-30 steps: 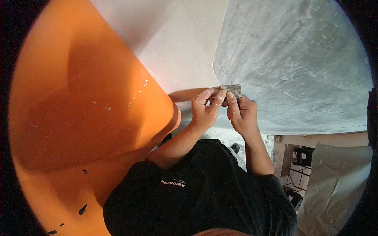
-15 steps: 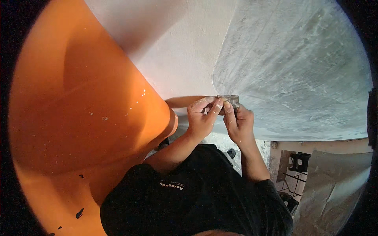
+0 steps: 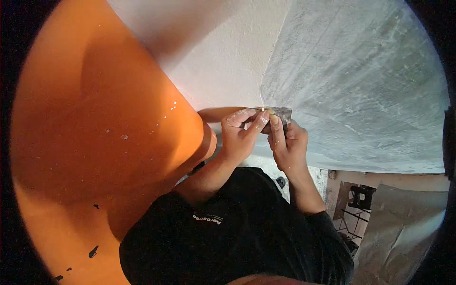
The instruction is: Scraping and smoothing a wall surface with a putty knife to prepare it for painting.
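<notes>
The left hand (image 3: 242, 137) curls its fingers closed over the near end of a small grey metal scraper blade (image 3: 281, 114), thumb and forefinger pinched on its edge. The right hand (image 3: 288, 145), at 3 o'clock of the left and touching it, is closed on the same blade from below, forefinger stretched up along it. The blade sits at 12 o'clock of both hands, pressed near the seam where the white textured wall (image 3: 223, 61) meets the grey skimmed patch (image 3: 361, 85). At 9 o'clock bulges an orange surface (image 3: 95, 133). A steady job probably wants both 2 hands holding the blade flat, with even pressure along the seam
</notes>
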`<state>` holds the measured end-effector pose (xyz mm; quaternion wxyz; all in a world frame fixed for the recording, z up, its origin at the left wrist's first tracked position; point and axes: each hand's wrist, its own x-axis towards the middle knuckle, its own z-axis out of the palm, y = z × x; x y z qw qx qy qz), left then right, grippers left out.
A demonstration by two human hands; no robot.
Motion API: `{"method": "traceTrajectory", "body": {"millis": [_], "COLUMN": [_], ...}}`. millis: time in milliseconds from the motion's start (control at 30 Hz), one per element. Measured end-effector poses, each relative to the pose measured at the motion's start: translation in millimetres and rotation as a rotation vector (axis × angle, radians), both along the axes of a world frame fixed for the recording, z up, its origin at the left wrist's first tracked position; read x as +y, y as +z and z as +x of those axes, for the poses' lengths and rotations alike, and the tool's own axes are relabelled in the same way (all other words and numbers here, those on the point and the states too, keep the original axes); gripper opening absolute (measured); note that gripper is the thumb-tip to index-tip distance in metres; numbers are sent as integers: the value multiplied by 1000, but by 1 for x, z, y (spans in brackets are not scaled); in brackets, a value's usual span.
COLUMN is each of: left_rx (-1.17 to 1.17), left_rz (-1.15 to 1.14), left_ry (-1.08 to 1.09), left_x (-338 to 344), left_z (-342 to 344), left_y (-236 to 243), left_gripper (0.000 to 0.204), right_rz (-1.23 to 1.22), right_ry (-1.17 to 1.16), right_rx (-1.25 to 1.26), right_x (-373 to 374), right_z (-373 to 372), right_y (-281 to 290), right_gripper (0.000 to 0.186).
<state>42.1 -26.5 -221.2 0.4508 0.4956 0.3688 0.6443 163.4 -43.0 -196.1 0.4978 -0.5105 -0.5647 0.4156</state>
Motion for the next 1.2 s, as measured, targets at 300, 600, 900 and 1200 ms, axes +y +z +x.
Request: {"method": "traceTrajectory", "body": {"millis": [300,600,900,1200], "left_rx": [116,1129,456,487], "left_rz": [-75,186,36,-39], "left_ry": [-110,-498,-320,-183], "left_x": [-9,-12,-14,-22], "left_z": [-3,-54,-43,-39], "left_y": [-6,-26,5,-3], "left_gripper": [14,10,13,18], "right_rz": [105,-145,-194,34], "right_ry": [-36,-168,14,-8], "right_rx": [107,127,189,-206], "right_x": [-16,-58,-44,-14], "right_z": [3,48,16,15], "right_y": [-14,-62,-32,-17], "right_gripper": [22,33,26,26]}}
